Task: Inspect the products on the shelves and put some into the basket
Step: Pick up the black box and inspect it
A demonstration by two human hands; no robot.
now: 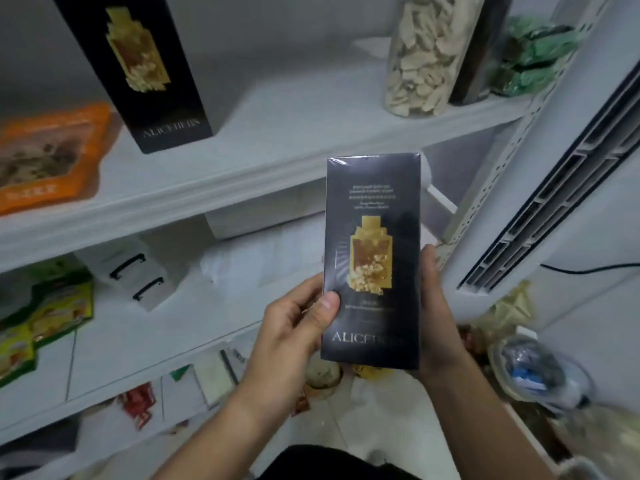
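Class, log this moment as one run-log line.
phase: inspect | left hand: grips box | right hand: grips box | basket: unseen

Dark box [372, 261], centre of the frame: "ALICE…" is printed in pale capitals near its lower edge, the last letters lost in glare; the small lines near its top cannot be read.

Second dark box [138, 69], upper left, on the shelf: the same name is printed at its foot, blurred.

Orange pouch [52, 157], left edge: white characters, unreadable.

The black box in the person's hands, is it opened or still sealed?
Sealed, it seems. The black box wears glossy clear wrap, creased along its top edge, with no flap lifted. Left hand and right hand hold it upright.
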